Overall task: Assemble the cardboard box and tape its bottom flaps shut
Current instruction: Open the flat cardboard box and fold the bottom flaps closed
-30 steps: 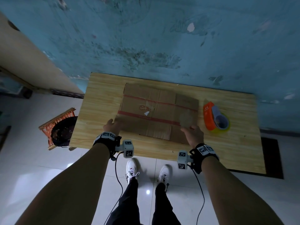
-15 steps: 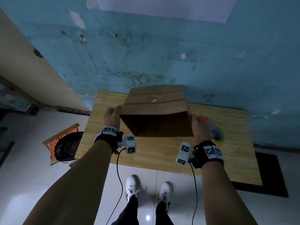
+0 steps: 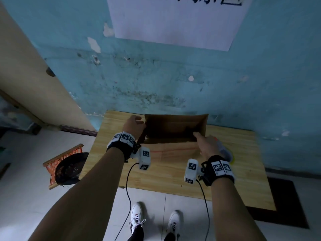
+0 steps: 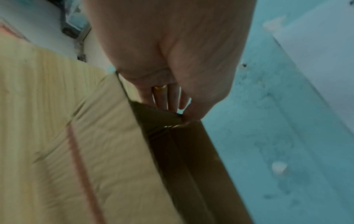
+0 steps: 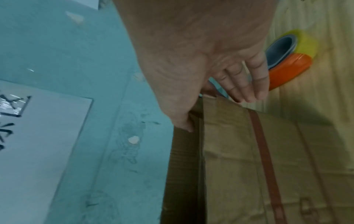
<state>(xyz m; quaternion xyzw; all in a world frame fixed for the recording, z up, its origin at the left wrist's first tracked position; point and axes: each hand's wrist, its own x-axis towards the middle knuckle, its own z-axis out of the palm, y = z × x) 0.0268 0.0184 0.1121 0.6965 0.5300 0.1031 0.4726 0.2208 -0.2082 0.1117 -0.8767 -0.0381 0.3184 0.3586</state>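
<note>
The brown cardboard box point(image 3: 173, 150) stands opened into a sleeve on the wooden table point(image 3: 173, 178), its dark open mouth facing up. A red stripe crosses its near panel. My left hand point(image 3: 140, 120) pinches the box's upper left corner; in the left wrist view the thumb and fingers point(image 4: 182, 115) close on the box edge point(image 4: 172, 144). My right hand point(image 3: 202, 140) holds the upper right corner, thumb inside the box wall point(image 5: 239, 166) and fingers point(image 5: 250, 91) outside. The orange tape dispenser point(image 5: 287, 68) with yellow tape lies just right of the box, half hidden by the right hand in the head view.
A blue wall runs right behind the table, with a white paper sign point(image 3: 173, 20) on it. An orange woven stool with a dark bowl point(image 3: 66, 166) stands on the floor to the left. A dark mat point(image 3: 286, 197) lies under the table's right end.
The box lay flat on the table a second ago. Both hands lifted it and spread it into an open sleeve, and now hold its upper corners. The head view tilted up.
</note>
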